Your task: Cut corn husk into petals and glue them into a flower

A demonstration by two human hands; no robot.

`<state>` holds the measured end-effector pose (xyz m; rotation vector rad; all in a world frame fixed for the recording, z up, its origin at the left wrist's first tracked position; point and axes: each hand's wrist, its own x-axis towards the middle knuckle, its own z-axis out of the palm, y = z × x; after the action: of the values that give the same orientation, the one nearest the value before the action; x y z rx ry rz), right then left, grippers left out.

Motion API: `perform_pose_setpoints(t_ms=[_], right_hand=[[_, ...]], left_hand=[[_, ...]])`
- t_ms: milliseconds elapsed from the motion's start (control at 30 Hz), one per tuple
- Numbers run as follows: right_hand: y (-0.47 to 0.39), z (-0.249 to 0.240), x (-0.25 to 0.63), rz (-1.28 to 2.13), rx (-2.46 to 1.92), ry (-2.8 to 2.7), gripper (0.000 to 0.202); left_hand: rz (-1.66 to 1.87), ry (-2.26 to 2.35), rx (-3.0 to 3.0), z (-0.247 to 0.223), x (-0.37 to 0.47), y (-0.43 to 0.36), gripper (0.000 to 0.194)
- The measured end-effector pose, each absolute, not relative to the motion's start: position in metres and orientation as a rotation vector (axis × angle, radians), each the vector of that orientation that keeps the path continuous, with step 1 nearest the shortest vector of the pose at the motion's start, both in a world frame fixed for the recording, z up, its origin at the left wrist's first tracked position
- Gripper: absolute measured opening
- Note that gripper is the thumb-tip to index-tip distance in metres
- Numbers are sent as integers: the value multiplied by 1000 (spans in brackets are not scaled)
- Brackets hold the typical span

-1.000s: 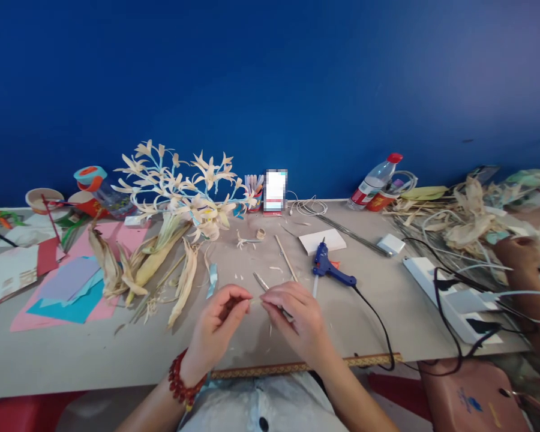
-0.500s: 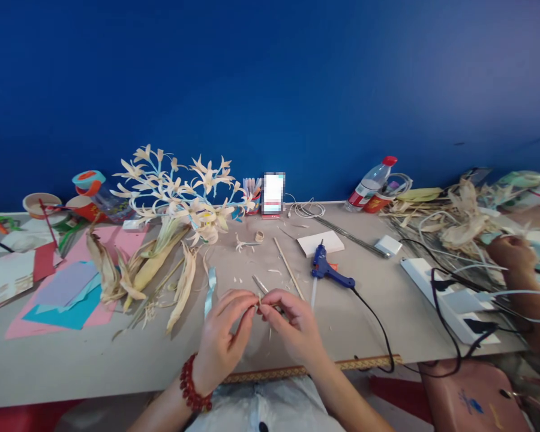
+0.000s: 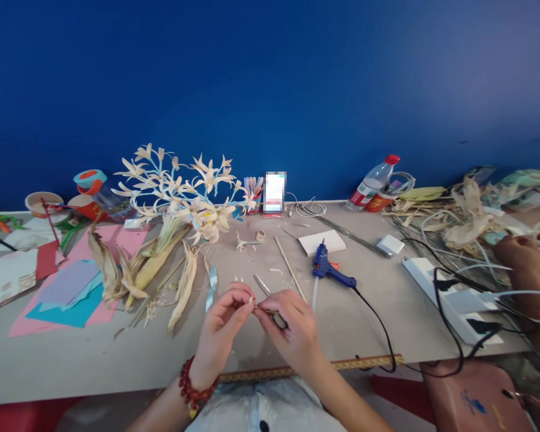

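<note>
My left hand [image 3: 222,327] and my right hand [image 3: 294,327] meet over the front middle of the table. Thumb and fingers of the left are pinched on a small pale strip [image 3: 252,302], which looks like corn husk. My right fingertips close on its other side, hiding much of it. Just beyond the hands lie a slim metal tool [image 3: 261,284], a light wooden stick [image 3: 290,269] and small pale scraps [image 3: 275,270]. To their left lies a light blue ribbon [image 3: 212,287]. A blue glue gun [image 3: 328,270] rests to the right, its nozzle on a white box [image 3: 333,241].
Pale husk flowers [image 3: 180,192] on blue stems stand at back left, beside dried corn husks [image 3: 182,294] and coloured paper [image 3: 72,300]. A phone [image 3: 274,195] leans at the back. Right are a bottle [image 3: 372,183], a power strip [image 3: 450,306], cables and a co-worker's hand [image 3: 519,255].
My left fingers have curled in and turned, with the pale strip's tip now showing above the thumb. My right hand has folded more closed. The co-worker's hand has shifted slightly right.
</note>
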<state>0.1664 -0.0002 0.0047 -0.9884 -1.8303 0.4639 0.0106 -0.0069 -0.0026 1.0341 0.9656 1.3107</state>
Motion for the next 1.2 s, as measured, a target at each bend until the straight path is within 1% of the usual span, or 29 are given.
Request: perform_pose_setpoints(t_ms=[333, 533, 633, 733, 833, 1000, 1200], right_hand=[[-1, 13, 170, 553, -947, -1817, 10], [1, 14, 172, 682, -991, -1781, 9], [2, 13, 173, 809, -1022, -1756, 9], [2, 14, 173, 990, -1023, -1720, 13], [3, 14, 171, 1122, -963, -1634, 13], [5, 11, 167, 1206, -998, -1499, 13], [7, 3, 166, 1514, -989, -1207, 21]], left_hand=[[1191, 937, 1074, 5, 5, -7, 12], [1134, 870, 1085, 12, 6, -7, 16], [1056, 804, 1061, 13, 7, -8, 17], [1009, 791, 1068, 11, 7, -9, 17], [1009, 806, 1080, 8, 7, -9, 18], [1031, 844, 1041, 5, 10, -9, 21], [1019, 877, 1009, 4, 10, -9, 24]])
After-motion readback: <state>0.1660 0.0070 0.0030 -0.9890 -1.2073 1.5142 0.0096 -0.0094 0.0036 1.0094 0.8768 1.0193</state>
